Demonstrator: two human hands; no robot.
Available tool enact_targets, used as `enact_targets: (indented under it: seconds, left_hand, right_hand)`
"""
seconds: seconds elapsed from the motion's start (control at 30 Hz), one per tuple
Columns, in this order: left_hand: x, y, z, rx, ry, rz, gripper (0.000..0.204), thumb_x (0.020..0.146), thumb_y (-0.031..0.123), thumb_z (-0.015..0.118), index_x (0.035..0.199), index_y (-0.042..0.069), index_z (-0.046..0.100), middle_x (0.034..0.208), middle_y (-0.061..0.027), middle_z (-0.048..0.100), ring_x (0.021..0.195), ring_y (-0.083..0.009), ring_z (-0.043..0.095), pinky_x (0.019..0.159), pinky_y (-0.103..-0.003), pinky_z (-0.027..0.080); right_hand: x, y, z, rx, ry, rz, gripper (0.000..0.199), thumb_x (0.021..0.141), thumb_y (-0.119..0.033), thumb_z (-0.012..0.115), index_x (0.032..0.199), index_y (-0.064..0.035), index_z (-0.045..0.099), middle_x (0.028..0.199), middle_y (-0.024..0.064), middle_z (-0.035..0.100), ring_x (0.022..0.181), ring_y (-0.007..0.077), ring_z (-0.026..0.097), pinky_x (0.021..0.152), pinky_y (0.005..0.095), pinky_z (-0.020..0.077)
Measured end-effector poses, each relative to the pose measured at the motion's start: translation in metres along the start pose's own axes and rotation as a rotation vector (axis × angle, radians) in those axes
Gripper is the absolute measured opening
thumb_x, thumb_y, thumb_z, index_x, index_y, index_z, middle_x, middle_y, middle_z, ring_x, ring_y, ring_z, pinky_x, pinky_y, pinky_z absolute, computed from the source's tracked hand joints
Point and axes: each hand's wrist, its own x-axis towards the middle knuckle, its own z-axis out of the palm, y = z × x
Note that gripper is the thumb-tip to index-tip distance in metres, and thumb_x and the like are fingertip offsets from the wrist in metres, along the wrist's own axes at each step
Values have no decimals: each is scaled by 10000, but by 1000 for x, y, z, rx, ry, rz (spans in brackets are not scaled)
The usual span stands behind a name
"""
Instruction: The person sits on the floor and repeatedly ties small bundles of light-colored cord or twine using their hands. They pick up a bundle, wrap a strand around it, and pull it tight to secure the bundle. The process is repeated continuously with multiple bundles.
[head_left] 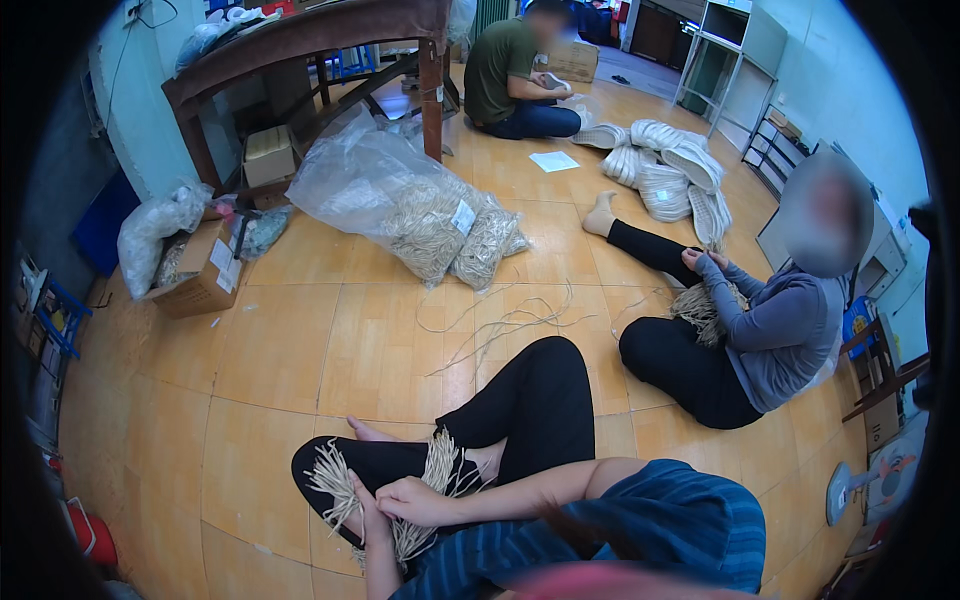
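Note:
I sit cross-legged on the floor with beige cords across my lap. My left hand is closed round a bundle of thin beige cords, whose loose ends fan out above and beside the fingers. Against it, my right hand is closed with its fingers curled in; what they pinch is hidden. More beige strands lie over my leg behind the right hand and hang down below it.
Loose cords trail over the tiled floor ahead. Beyond lie plastic bags of cord bundles, a cardboard box and white coiled bundles. A co-worker at the right handles beige cords; another person sits farther back.

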Motion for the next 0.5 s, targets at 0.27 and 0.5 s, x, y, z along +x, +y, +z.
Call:
enact_targets:
  seconds: [0.27,0.5]
  left_hand:
    - [3,-8,2,94,-60,181,321,963,201,548,956,-106,641,901,-210,682,788,-243,639,716,-361,496]
    - [2,-8,1,135,-45,105,326,963,202,545,950,-110,641,892,-202,686,781,-244,641,709,-356,498]
  right_hand:
    - [-8,-1,-2,-2,30,-34,252,902,-169,509,709,-13,561,617,83,585,557,173,569,561,316,448]
    - [-11,-3,-3,-56,32,-92,258,908,-177,507,719,-10,559,626,101,589,571,213,588,571,327,455]
